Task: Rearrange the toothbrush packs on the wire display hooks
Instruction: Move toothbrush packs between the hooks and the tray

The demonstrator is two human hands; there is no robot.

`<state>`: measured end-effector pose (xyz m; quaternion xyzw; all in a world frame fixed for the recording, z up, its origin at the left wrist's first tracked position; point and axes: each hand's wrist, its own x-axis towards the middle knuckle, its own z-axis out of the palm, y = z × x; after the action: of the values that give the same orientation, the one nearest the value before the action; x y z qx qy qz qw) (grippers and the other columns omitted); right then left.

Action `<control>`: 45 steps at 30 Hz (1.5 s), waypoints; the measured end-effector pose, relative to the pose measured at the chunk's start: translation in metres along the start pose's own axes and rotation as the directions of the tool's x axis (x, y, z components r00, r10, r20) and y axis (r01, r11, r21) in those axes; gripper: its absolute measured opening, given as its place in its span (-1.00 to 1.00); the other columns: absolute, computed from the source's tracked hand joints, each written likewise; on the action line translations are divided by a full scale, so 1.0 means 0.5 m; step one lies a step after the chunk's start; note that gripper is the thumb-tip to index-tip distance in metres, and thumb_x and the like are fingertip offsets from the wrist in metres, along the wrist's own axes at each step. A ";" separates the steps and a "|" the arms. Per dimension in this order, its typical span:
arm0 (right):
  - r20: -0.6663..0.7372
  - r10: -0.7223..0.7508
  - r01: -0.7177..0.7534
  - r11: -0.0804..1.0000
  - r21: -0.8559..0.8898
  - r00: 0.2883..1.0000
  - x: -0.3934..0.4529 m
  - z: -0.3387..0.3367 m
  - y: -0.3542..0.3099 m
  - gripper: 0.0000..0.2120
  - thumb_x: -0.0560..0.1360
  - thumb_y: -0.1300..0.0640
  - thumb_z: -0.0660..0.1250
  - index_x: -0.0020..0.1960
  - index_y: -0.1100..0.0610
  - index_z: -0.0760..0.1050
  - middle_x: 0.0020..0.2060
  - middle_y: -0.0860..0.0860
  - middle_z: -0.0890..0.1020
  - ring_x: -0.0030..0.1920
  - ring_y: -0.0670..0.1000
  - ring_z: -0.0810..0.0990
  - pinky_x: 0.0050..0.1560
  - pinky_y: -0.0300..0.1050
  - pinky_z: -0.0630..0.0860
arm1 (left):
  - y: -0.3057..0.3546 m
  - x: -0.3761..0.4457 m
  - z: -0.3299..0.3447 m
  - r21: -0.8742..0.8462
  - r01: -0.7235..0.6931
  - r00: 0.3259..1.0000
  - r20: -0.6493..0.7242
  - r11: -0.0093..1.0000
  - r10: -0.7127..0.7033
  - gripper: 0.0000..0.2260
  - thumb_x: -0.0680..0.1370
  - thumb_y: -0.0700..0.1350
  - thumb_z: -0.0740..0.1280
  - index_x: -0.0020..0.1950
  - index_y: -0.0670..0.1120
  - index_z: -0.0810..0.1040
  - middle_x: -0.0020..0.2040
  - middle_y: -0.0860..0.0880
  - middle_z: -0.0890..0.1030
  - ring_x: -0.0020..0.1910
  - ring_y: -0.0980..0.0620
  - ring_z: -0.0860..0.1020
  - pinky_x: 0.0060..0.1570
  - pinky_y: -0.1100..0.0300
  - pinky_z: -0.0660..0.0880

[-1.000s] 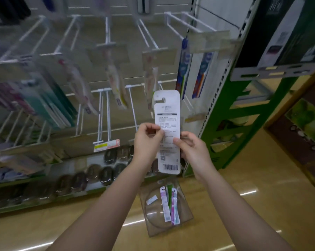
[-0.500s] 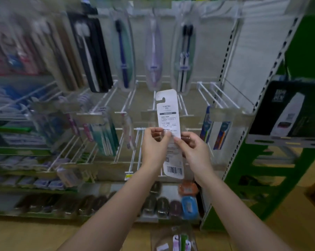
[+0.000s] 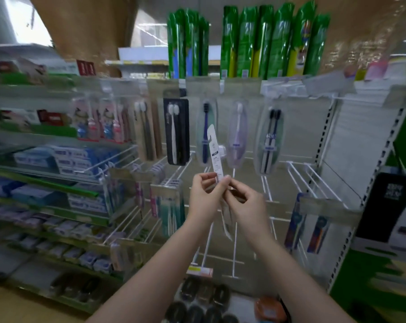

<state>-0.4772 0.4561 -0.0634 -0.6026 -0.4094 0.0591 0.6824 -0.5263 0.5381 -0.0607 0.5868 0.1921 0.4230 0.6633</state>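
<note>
A toothbrush pack (image 3: 215, 151) is held upright in front of a wire display rack (image 3: 297, 173), roughly at the middle of the rack's width and just below its upper row of hanging stock. The pack is seen almost edge-on, so only a narrow white strip of printed backing card is shown, with a hang slot near its top end. It is pinched at its middle by the left hand (image 3: 203, 197), thumb and fingertips closed on the card's edge, and it is gripped lower down by the right hand (image 3: 245, 206), whose fingers are curled around the lower part; that part is blurred and partly hidden. Behind the pack, a dark blue toothbrush pack (image 3: 205, 134) and a lilac toothbrush pack (image 3: 237, 134) are hung from the upper hooks, with a black pack (image 3: 175, 132) to their left. Bare white hooks (image 3: 266, 187) are seen jutting forward at the rack's right side. The pack is judged to be very light, thin and fairly stiff along its length, though the card would probably bend or crease if squeezed hard, and any clear blister front would likely be slick. It is best taken by the card's side edges near the middle, so that the slot at the top is left free for threading onto a hook.
</note>
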 end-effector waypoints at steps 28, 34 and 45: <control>0.118 0.160 -0.179 0.968 0.174 0.980 0.049 0.006 -0.032 -0.71 0.52 0.22 0.33 0.24 0.18 0.49 0.02 0.06 0.67 0.01 0.04 0.66 -0.05 -0.08 0.61 | 0.076 -0.014 -0.077 -0.104 -0.050 0.999 0.004 0.993 0.050 -0.90 0.58 -0.18 0.27 0.03 -0.09 0.57 -0.11 -0.14 0.65 -0.14 -0.09 0.62 -0.03 -0.05 0.56; 0.157 0.124 -0.150 0.974 0.168 0.980 0.060 0.034 -0.034 -0.79 0.52 0.27 0.31 0.15 0.18 0.52 -0.05 0.06 0.68 -0.06 -0.02 0.66 -0.13 -0.18 0.62 | 0.079 -0.008 -0.114 -0.043 -0.062 0.997 -0.045 0.997 0.060 -0.87 0.56 -0.17 0.30 0.07 -0.13 0.58 -0.04 -0.13 0.68 -0.07 -0.08 0.64 -0.12 0.08 0.57; 0.175 0.169 -0.182 0.981 0.061 0.970 0.160 0.175 0.003 -0.80 0.52 0.28 0.32 0.14 0.17 0.55 -0.04 0.07 0.67 -0.02 0.03 0.65 -0.17 -0.18 0.58 | 0.056 0.114 -0.223 -0.125 -0.041 0.986 -0.164 0.991 0.020 -0.91 0.54 -0.24 0.33 0.01 -0.18 0.59 -0.08 -0.17 0.66 -0.07 -0.13 0.62 -0.01 -0.04 0.55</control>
<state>-0.4790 0.5703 -0.0310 -0.6028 -0.4083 0.1855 0.6600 -0.5871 0.6505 -0.0469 0.5096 0.2090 0.4909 0.6750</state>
